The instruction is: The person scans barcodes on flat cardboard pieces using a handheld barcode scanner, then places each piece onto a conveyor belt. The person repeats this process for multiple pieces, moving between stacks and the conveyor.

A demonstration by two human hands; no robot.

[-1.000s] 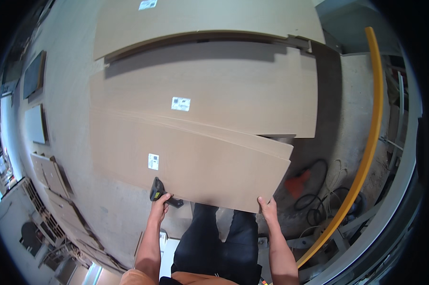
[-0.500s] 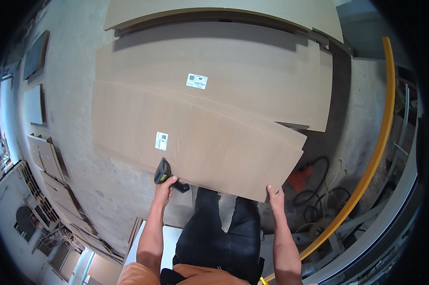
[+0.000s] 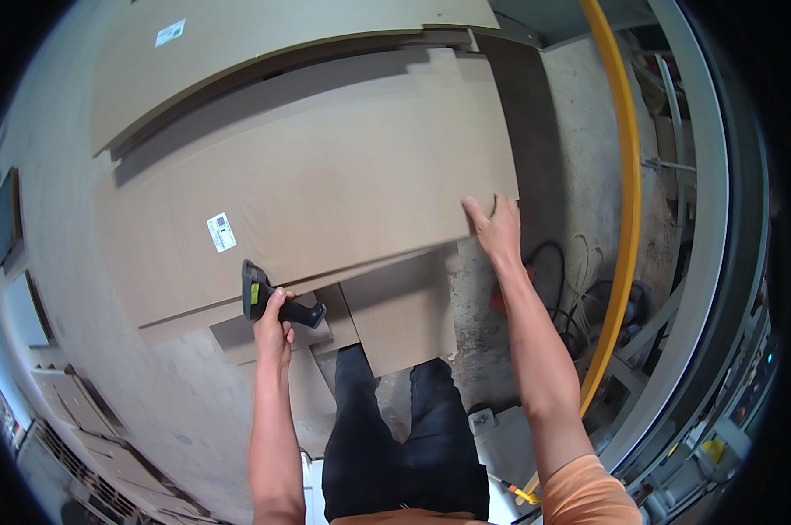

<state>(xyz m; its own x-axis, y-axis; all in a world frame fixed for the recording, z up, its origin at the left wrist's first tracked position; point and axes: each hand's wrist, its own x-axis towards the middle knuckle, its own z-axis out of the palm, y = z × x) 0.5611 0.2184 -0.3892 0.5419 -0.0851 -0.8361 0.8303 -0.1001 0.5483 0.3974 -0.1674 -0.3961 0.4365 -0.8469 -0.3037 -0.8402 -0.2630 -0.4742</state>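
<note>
Gripping black handheld scanner (image 3: pixel 254 293) with left hand (image 3: pixel 274 331); right hand (image 3: pixel 499 234) at near-right corner of large brown board (image 3: pixel 343 188), its closure unclear.

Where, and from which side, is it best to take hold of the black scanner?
Probably by the handle of the black scanner, from the near side, where the left hand holds it: the bulkier head points away to the left, while the narrow handle extends rightward, slim enough for wrapping fingers.
</note>
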